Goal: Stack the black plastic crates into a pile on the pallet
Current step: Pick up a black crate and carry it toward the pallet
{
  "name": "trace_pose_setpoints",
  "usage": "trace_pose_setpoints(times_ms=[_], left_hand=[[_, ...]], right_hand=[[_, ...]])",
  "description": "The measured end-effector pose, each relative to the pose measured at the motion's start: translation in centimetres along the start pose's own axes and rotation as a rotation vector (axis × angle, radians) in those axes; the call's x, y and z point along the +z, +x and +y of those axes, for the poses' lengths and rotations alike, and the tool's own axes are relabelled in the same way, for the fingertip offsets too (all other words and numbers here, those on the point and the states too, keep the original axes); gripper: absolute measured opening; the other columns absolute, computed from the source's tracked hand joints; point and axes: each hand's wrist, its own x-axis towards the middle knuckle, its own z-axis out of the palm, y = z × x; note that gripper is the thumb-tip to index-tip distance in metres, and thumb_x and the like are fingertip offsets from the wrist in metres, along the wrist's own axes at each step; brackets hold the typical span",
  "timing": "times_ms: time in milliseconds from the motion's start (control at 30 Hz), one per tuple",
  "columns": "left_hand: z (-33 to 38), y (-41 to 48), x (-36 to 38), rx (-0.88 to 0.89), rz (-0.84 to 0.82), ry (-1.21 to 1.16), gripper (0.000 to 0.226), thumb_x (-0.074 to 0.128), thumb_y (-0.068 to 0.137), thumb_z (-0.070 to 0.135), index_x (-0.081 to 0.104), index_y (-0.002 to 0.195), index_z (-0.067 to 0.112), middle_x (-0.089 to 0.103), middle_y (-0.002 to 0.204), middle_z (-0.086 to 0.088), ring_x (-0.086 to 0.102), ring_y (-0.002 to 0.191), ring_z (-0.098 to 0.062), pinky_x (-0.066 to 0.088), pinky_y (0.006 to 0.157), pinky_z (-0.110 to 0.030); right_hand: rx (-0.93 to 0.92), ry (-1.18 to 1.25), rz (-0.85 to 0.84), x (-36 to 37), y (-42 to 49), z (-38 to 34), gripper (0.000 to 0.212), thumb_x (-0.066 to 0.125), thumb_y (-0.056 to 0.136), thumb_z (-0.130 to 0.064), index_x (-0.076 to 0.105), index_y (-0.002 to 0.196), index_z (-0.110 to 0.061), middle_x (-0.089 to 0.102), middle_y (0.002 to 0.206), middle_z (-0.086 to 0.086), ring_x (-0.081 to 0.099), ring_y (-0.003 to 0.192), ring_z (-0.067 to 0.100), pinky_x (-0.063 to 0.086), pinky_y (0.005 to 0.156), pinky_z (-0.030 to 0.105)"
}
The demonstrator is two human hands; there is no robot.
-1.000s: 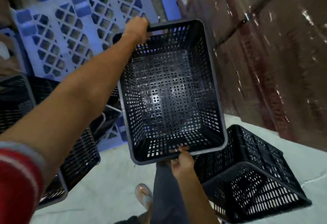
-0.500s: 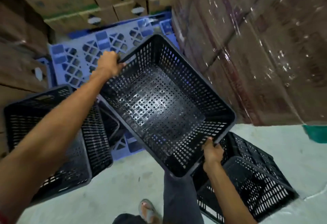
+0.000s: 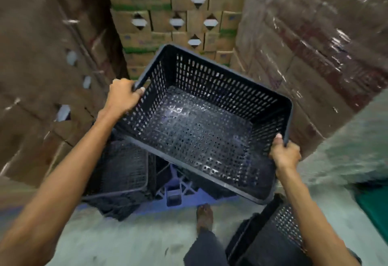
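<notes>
One black crate [image 3: 201, 131] hangs mid-frame, left hand [image 3: 122, 97] and right hand [image 3: 285, 156] clamped on opposite rims, above crates [image 3: 123, 169] already on the blue pallet [image 3: 174, 194], another crate [image 3: 270, 234] waiting lower right.

L hand [image 3: 122, 95], R hand [image 3: 285, 156], fingers clenched, arms out

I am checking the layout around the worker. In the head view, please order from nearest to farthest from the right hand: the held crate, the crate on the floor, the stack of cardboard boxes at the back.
1. Held crate: its rim is in the right hand.
2. Crate on the floor: just below that hand, bottom right.
3. Stack of cardboard boxes: far back, top centre.
</notes>
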Motion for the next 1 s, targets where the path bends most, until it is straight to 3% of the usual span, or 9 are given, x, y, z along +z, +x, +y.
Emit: trace_pose_setpoints(times_ms=[100,233,333,400,533,667,767,867,1000], left_hand=[[-0.9,-7.4,-4.9,-0.043,0.031,-0.015,0.054,0.063,0.089,0.037,0.037,0.047,0.014,0.045,0.045,-0.021,0.060,0.057,-0.040,0.027,0.048,-0.036],[-3.0,-16.3,-9.1,-0.154,0.022,0.026,0.050,0.066,0.087,0.034,0.052,0.056,-0.002,0.061,0.064,-0.033,0.063,0.068,-0.044,0.044,0.057,-0.044],[-4.8,-22.7,-9.9,-0.264,0.002,0.059,0.057,0.070,0.084,0.033,0.035,0.048,0.007,0.060,0.066,-0.035,0.063,0.070,-0.044,0.039,0.056,-0.039],[-6.3,-26.9,-9.5,-0.339,-0.029,0.080,0.054,0.071,0.083,0.034,0.041,0.052,0.003,0.061,0.068,-0.033,0.064,0.073,-0.044,0.040,0.058,-0.038],[-8.8,-36.0,-7.3,-0.479,-0.159,0.109,0.046,0.070,0.084,0.035,0.060,0.069,-0.007,0.065,0.072,-0.030,0.066,0.076,-0.045,0.045,0.060,-0.041],[-11.3,-45.5,-3.9,-0.611,-0.267,0.106,0.046,0.069,0.085,0.032,0.055,0.054,0.000,0.058,0.058,-0.031,0.066,0.067,-0.045,0.030,0.050,-0.035],[-13.1,-51.6,-0.6,-0.686,-0.385,0.164,0.047,0.071,0.083,0.026,0.054,0.052,-0.004,0.059,0.059,-0.033,0.064,0.063,-0.046,0.030,0.053,-0.034],[-15.7,-57.3,3.9,-0.738,-0.453,0.174,0.049,0.072,0.083,0.025,0.043,0.046,0.010,0.054,0.049,-0.024,0.063,0.056,-0.041,0.027,0.051,-0.033],[-20.2,-62.1,11.1,-0.843,-0.591,0.106,0.040,0.067,0.088,0.028,0.062,0.058,0.002,0.057,0.051,-0.015,0.058,0.052,-0.031,0.034,0.048,-0.033]], right_hand=[[-0.086,-0.030,-0.035,-3.2,-3.1,-0.7,0.046,0.053,0.092,-0.044,0.063,0.081,-0.001,0.068,0.090,0.028,0.063,0.091,0.043,0.048,0.078,0.046],[-0.116,-0.091,-0.191,-5.2,-6.1,0.1,0.055,0.052,0.085,-0.055,0.065,0.083,-0.002,0.069,0.093,0.028,0.066,0.092,0.043,0.055,0.071,0.045],[-0.087,-0.132,-0.305,-5.2,-7.9,2.0,0.052,0.056,0.084,-0.052,0.067,0.081,-0.002,0.070,0.086,0.026,0.068,0.085,0.040,0.057,0.074,0.051],[-0.076,-0.167,-0.398,-5.0,-10.0,3.8,0.048,0.056,0.087,-0.047,0.067,0.081,0.000,0.070,0.079,0.020,0.065,0.078,0.034,0.055,0.079,0.054],[-0.077,-0.274,-0.577,-5.3,-15.0,8.6,0.034,0.052,0.091,-0.045,0.063,0.084,-0.013,0.063,0.082,0.013,0.058,0.074,0.025,0.052,0.057,0.029],[-0.035,-0.397,-0.662,-6.1,-19.4,15.7,0.042,0.051,0.095,-0.040,0.065,0.090,-0.001,0.063,0.090,0.021,0.059,0.083,0.030,0.049,0.079,0.047],[-0.019,-0.533,-0.673,-6.4,-22.2,20.8,0.048,0.049,0.096,-0.042,0.066,0.091,0.002,0.066,0.093,0.026,0.062,0.095,0.042,0.044,0.074,0.041],[-0.035,-0.616,-0.691,-5.7,-24.8,26.4,0.043,0.049,0.097,-0.039,0.066,0.089,0.000,0.067,0.094,0.029,0.062,0.096,0.046,0.046,0.077,0.044],[-0.045,-0.764,-0.726,-2.5,-26.9,33.8,0.044,0.049,0.098,-0.034,0.065,0.095,0.007,0.065,0.100,0.036,0.062,0.097,0.050,0.047,0.079,0.044]])
